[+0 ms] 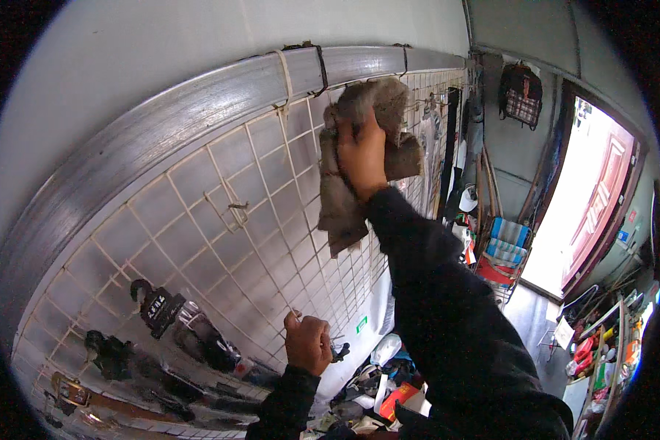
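My right hand (364, 158) is closed on a grey-brown cloth (339, 194), high against the white wire grid panel (260, 158). The cloth is bunched at the top, and its loose folds hang below my fingers. Lower down, my left hand (309, 346) is closed in a fist at the grid, with a wire running into its grip. Above both hands a metal rail (169, 121) runs along the panel's top, tied on with cords. A wire hook (236, 207) sticks out from the grid left of the cloth.
Packaged dark goods on a hanger (161, 308) and belts (114, 405) hang at lower left. Mixed items (396, 392) pile up beneath my arms. Right of me are a folded striped chair (504, 246), an open doorway (565, 205), a hanging backpack (521, 94) and a loaded shelf (616, 352).
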The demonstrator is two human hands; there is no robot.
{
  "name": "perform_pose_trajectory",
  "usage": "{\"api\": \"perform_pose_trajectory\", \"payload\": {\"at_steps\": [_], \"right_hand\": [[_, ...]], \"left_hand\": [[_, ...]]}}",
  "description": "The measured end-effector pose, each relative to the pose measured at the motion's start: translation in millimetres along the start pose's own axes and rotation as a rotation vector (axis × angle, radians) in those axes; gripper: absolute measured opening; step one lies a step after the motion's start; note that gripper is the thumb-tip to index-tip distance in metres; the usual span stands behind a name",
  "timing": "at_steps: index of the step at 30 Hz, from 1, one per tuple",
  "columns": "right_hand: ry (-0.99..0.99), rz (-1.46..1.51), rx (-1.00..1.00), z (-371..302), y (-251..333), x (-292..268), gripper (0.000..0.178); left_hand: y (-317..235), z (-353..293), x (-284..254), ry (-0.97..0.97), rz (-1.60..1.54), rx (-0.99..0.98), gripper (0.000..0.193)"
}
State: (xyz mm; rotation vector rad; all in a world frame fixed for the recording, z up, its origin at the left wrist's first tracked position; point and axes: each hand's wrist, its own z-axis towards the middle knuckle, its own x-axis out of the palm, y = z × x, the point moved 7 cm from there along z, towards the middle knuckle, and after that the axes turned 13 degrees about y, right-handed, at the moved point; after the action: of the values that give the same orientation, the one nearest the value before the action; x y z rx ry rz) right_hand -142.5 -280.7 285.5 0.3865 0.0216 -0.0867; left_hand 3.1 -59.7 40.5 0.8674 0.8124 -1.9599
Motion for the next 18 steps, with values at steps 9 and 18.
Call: {"api": "perform_pose_trajectory", "payload": {"at_steps": [9, 18], "right_hand": [[0.267, -0.134, 0.270, -184.4, -56.9, 11.4, 0.032], [-0.031, -0.058, -0.024, -4.1, 20.9, -2.1, 0.032]], "left_hand": [[1.5, -0.5, 4.8, -0.015, 0.088, -0.015, 0.004], [0.7, -1.1, 4.2, -0.017, 0.051, -0.001, 0.003]]}}
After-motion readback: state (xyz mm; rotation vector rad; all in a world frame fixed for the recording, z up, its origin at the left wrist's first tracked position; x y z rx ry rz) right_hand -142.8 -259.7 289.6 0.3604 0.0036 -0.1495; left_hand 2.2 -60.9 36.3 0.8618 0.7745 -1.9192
